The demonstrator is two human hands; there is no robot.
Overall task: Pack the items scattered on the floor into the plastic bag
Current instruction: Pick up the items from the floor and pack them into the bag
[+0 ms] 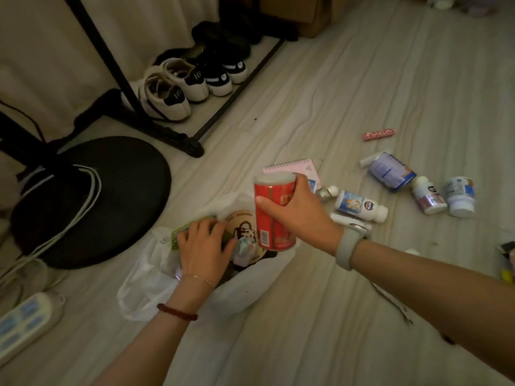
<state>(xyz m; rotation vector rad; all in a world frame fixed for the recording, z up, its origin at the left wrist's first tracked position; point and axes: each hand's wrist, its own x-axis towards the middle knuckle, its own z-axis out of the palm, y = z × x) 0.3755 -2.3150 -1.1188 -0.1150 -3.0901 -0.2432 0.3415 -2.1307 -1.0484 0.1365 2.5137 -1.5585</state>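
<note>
A white plastic bag (pixel 145 291) lies open on the floor with several items inside, among them a round tan pack (pixel 242 221) and a green packet (pixel 178 232). My left hand (pixel 204 247) rests flat on the contents at the bag's mouth. My right hand (pixel 295 210) grips a red can (pixel 271 218) with a white lid, upright just above the bag's right edge. To the right on the floor lie a pink notebook (pixel 289 167), a white bottle (pixel 359 206), a blue-and-white can (pixel 391 174), two small white jars (pixel 429 196) (pixel 459 196) and a pink tube (pixel 379 135).
A round black fan base (pixel 106 196) with white cords sits left of the bag. Behind it a black rack (pixel 178 135) holds several shoes (pixel 167 98). A white power strip (pixel 25 321) lies at lower left. Small objects lie at the right edge (pixel 505 260).
</note>
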